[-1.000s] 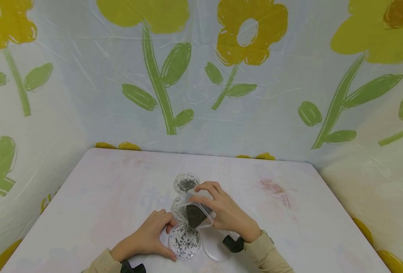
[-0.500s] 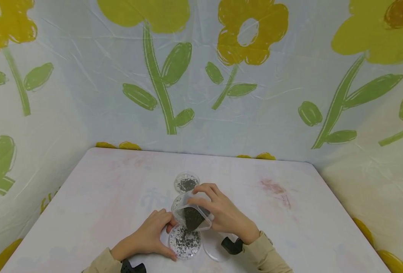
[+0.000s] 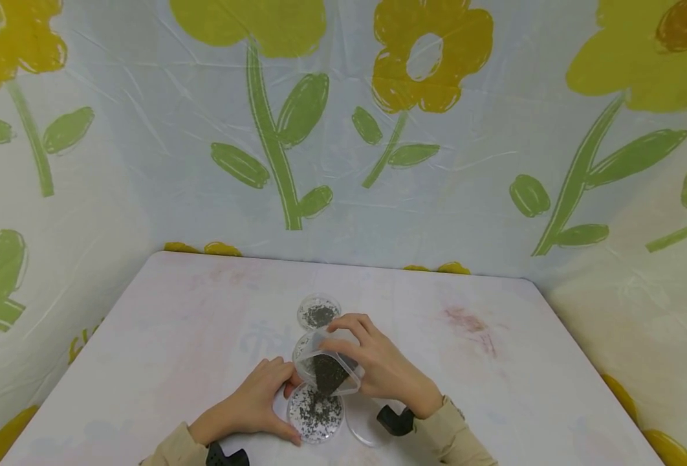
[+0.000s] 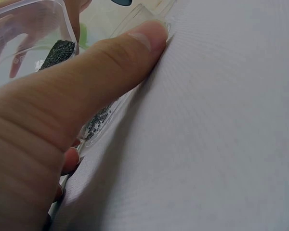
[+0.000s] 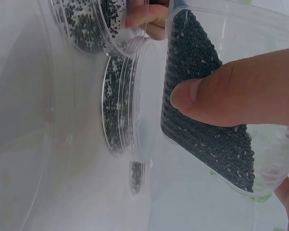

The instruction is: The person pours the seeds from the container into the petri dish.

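Observation:
My right hand holds a clear plastic container tilted, its lower corner over the nearest petri dish. Small dark seeds have slid into that corner, and the thumb lies along the container's wall. Around the left side of the same dish, my left hand has its thumb at the near rim and its fingers at the far rim. Scattered dark seeds cover much of the dish's white bottom. In the left wrist view, the thumb hides most of the dish.
Two more round dishes with dark seeds stand in line behind: a middle dish partly covered by the container, and a far dish. A clear round lid or dish lies right of the nearest one. All are on a pale table.
The container has shifted slightly left and its seeds have slid with it. More dark seeds lie in the nearest dish, around its upper middle. My left hand stays in place.

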`<state>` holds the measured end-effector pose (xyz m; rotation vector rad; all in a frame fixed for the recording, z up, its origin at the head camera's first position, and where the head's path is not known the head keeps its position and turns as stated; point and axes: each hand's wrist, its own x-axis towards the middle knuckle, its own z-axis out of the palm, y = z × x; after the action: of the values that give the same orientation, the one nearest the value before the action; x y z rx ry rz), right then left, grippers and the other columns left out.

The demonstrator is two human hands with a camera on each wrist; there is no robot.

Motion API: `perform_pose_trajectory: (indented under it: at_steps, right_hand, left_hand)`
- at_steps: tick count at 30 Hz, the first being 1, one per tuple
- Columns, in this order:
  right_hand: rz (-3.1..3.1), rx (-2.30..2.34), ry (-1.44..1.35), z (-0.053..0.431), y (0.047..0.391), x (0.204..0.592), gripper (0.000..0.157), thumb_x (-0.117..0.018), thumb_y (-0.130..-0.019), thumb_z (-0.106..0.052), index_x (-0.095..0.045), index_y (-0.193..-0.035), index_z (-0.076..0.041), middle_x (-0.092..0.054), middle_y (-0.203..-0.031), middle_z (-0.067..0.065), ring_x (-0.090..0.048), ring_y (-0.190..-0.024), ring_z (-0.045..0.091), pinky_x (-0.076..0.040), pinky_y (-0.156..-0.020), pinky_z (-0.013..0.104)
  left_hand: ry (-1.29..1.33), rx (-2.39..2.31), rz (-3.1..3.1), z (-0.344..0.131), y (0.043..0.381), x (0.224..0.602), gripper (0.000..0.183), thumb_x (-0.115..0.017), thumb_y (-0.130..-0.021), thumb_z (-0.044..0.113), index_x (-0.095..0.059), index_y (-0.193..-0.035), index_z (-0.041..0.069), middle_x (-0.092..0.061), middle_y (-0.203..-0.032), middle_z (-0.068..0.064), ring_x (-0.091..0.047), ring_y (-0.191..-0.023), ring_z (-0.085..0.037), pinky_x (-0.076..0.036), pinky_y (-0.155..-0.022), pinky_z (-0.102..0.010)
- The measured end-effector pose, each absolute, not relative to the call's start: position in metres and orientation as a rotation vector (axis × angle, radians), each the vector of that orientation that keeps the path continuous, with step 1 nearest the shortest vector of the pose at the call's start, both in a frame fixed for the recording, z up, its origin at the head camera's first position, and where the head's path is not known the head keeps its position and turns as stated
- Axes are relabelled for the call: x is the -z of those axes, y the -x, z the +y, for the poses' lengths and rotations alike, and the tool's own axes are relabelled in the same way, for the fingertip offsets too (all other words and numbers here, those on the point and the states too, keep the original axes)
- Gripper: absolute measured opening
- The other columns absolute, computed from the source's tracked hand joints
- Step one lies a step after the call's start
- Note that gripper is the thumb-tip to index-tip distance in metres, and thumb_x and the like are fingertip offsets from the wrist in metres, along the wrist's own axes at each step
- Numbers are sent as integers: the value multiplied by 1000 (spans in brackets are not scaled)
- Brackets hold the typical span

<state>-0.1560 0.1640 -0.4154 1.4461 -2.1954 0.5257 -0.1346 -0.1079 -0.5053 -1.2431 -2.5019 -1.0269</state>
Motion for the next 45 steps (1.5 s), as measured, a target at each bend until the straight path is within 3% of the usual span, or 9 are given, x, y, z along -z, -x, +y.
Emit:
perform_pose_trajectory:
  at_steps: [6, 24, 31, 38, 45]
  right_hand:
    - [-2207, -528, -1428, 169, 159, 415, 93, -45, -48, 15, -53, -134, -21, -47, -133, 11, -44, -121, 29, -51, -86, 42]
    - [-2199, -531, -1419, 172, 160, 412, 93, -37, -47, 12, -55, -132, -21, -48, -132, 10, -44, -121, 29, -49, -87, 42]
    - [-2197, -557, -1453, 165, 155, 410, 89, -44, -52, 15, -55, -133, -20, -47, -133, 10, -44, -120, 27, -47, -93, 42]
    - [-2204, -543, -1479, 159, 150, 411, 76, -79, -65, 4, -54, -132, -21, -47, -133, 8, -44, -121, 26, -44, -100, 42]
    - [-2210, -528, -1497, 158, 147, 411, 83, -59, -59, 15, -53, -134, -21, -45, -134, 8, -43, -121, 26, -44, -98, 39]
  left_hand:
    - [1249, 1029, -2476, -108, 135, 506, 66, -82, -58, 71, -44, -89, 26, -38, -81, 18, -29, -74, 1, -25, -68, -24]
    - [1247, 1051, -2470, -109, 134, 505, 66, -83, -58, 69, -44, -89, 26, -37, -81, 19, -28, -75, 0, -25, -69, -25]
    - [1234, 1046, -2488, -108, 134, 505, 67, -83, -57, 70, -46, -89, 25, -39, -81, 17, -29, -75, 0, -25, -69, -24]
    - [1231, 1019, -2504, -108, 134, 505, 65, -82, -58, 72, -47, -91, 26, -38, -81, 18, -28, -75, 0, -25, -69, -24]
    - [1252, 1040, -2515, -108, 134, 503, 65, -81, -61, 70, -49, -100, 30, -39, -81, 16, -27, -74, -1, -25, -68, -24]
